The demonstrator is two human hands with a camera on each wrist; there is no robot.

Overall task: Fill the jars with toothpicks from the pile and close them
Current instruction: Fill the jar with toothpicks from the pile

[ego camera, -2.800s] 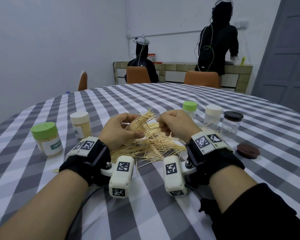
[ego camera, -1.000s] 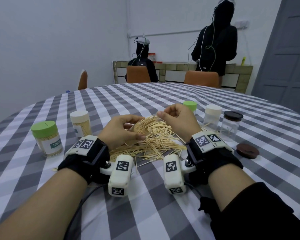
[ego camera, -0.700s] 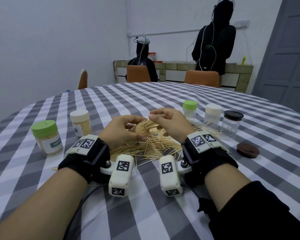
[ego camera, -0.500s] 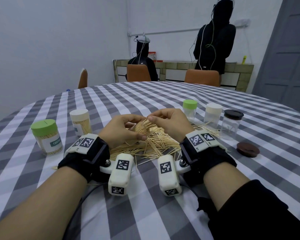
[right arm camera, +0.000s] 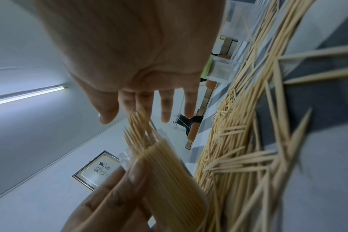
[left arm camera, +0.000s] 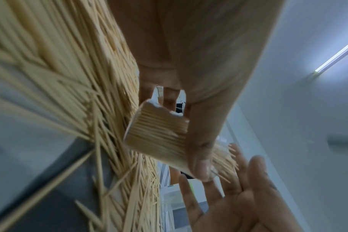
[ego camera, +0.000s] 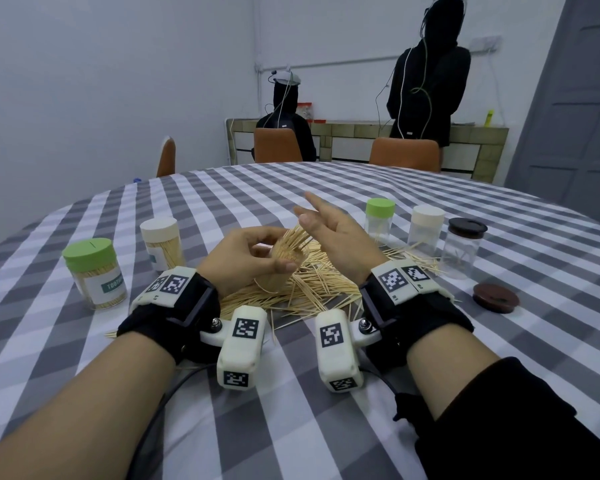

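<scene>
Table [ego camera: 326,188], round, grey-and-white checked cloth, fills the lower two thirds of the head view.

Pile of toothpicks [ego camera: 312,289] loose at frame centre, between the two wrists and spreading right toward the jars.

Left hand [ego camera: 243,258], centre frame: fingers and thumb curled round a clear jar [ego camera: 278,268] packed with toothpicks. Jar tilted, mouth up and to the right, toothpick tips fanning out past the rim. Left wrist view confirms the thumb across the jar wall [left arm camera: 157,135].

Right hand [ego camera: 333,233], just right of the jar: fingers straight and spread, holding nothing, palm turned toward the protruding tips. Whether the palm touches them, cannot tell.

Left of frame: green-lidded jar [ego camera: 94,275], labelled, full; cream-lidded jar [ego camera: 163,244] beside it, also holding toothpicks. Both closed, upright.

Right of frame, in a row: small green-lidded jar [ego camera: 380,220], cream-lidded jar [ego camera: 426,230], dark-lidded jar [ego camera: 465,247]. The last looks nearly empty.

Loose brown lid [ego camera: 496,297] flat on the table, lower right of the dark-lidded jar, apart from it.
</scene>
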